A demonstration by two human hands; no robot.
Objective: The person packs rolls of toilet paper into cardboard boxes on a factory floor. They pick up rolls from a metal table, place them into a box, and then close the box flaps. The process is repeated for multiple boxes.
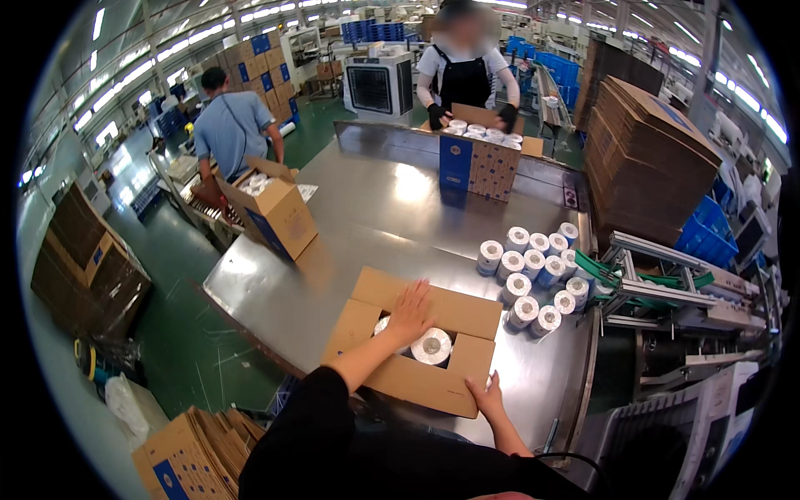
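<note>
In front of me on the metal table stands an open cardboard box (421, 385), its flaps folded outward. White paper rolls (431, 347) show inside it, partly hidden by my left arm. My left hand (410, 317) is open, laid with fingers stretched over the far flap and the opening. At the near right corner of the box, my right hand (488, 395) grips the edge by the flap. Several wrapped rolls (522, 312) in white and blue stand upright in a group to the right of the box.
Across the metal table (367, 192), a co-worker handles a filled box (479, 162). Another filled box (279, 212) stands at the left edge near a second person. A conveyor frame (658, 279) meets the right side. Flat cardboard stacks (646, 158) rise at the right; more cardboard (196, 458) lies lower left.
</note>
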